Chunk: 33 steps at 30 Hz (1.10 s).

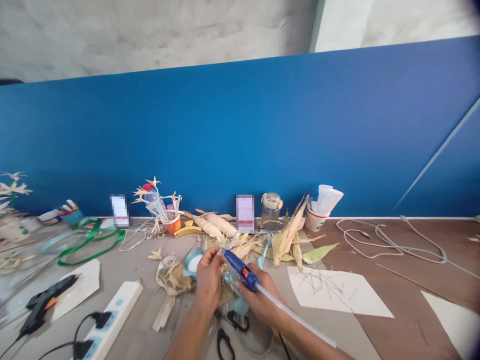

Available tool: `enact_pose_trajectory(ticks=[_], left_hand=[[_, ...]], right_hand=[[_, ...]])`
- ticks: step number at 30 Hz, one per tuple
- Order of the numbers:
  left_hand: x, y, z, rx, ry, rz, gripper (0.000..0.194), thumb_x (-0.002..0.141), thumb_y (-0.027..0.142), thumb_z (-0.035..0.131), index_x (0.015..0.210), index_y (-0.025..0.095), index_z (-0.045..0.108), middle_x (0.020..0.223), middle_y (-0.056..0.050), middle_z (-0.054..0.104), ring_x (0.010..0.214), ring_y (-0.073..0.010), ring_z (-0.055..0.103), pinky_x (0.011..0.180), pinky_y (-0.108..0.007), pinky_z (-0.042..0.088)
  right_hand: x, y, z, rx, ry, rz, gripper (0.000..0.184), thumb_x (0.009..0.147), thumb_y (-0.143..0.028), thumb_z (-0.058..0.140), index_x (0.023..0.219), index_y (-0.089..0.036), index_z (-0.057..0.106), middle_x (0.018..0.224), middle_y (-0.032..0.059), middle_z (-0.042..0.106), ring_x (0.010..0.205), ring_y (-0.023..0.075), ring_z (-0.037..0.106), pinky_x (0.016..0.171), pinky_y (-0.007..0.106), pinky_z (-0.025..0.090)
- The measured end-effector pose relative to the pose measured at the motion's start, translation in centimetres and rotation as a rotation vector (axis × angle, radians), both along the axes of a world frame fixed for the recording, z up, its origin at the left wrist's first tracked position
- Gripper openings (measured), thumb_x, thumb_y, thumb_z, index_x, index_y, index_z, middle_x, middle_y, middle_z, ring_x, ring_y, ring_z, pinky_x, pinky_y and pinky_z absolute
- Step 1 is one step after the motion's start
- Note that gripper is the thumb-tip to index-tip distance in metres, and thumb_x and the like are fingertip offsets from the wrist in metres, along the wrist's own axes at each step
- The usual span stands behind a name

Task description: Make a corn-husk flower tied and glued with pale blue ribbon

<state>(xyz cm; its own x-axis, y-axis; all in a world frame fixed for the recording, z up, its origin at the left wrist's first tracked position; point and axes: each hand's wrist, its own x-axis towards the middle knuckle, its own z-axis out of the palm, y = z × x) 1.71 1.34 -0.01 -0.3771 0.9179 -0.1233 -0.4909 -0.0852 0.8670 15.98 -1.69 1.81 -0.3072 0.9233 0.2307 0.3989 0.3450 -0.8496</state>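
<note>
My right hand is wrapped around a blue hot glue gun with an orange part on its side. A long, clear glue stick sticks out of its rear end. The gun's nozzle points up and left, close to the fingertips of my left hand. Those fingers are pinched together; whatever they hold is too small to make out. Dried corn husks lie just beyond both hands. Left of my left hand are a roll of light blue ribbon and crumpled tan husk. Black-handled scissors lie below, partly covered.
A white power strip and a black glue gun lie at the left, near green ribbon. Along the blue partition stand a phone, a jar and paper cups. Thin wires rest on white paper at right.
</note>
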Motion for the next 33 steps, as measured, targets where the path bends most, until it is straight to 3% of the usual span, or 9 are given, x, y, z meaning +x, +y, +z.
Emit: enact_pose_trajectory(ticks=[33], left_hand=[[0.20,-0.20,0.45,0.006,-0.028,-0.016,0.029,0.056,0.028,0.075,0.078,0.016,0.061,0.064,0.001,0.062,0.059,-0.0124,0.056,0.062,-0.026,0.042]], right_hand=[[0.25,-0.06,0.89,-0.004,-0.001,0.010,0.015,0.075,-0.024,0.052,0.062,-0.020,0.046,0.064,-0.0013,0.050,0.062,0.0148,0.050,0.059,0.026,0.037]])
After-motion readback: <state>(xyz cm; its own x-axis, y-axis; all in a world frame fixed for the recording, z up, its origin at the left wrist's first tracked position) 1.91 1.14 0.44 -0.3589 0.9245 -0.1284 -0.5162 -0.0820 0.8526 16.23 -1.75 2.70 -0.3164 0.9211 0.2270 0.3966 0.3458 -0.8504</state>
